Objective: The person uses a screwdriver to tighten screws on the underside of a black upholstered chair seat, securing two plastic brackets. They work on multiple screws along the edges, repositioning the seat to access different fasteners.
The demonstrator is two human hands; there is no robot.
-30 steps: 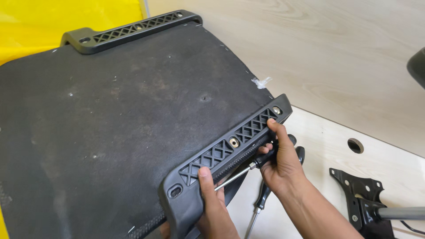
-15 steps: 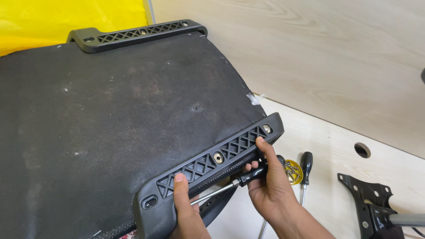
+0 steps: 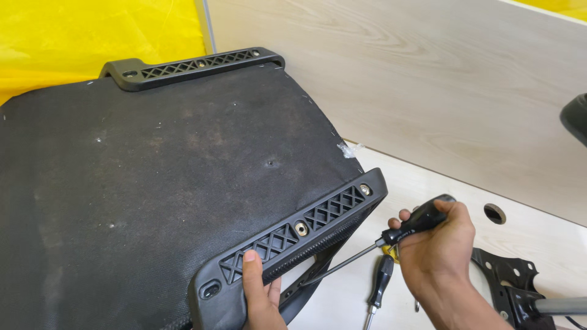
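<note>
Since the earlier frames, the right hand (image 3: 441, 244) has drawn back from the near armrest bracket (image 3: 293, 244) toward the lower right of the frame, and the screwdriver (image 3: 391, 238) has come with it; its black handle now sits wrapped in closed fingers, the thin shaft slanting down-left so the tip lies under the bracket's edge rather than on a screw head. The left hand (image 3: 260, 299) has stayed at the bottom of the frame, thumb on top of the bracket's latticed face and fingers curled beneath, gripping it.

The overturned chair seat (image 3: 140, 177) fills the left and centre, its black fabric underside up, with a second bracket (image 3: 195, 66) along its upper edge. A spare screwdriver (image 3: 379, 284) lies on the pale desk (image 3: 428, 183) just below the held one, and a black metal chair mechanism (image 3: 507, 284) sits at the lower right.

The risk I see is the tip slipping: the shaft runs close past the left fingers, and a push at this slant could drive it into them or into the fabric. The seat also overhangs the desk, so a loosened grip could let it tip, and the spare screwdriver could roll if it is knocked.
</note>
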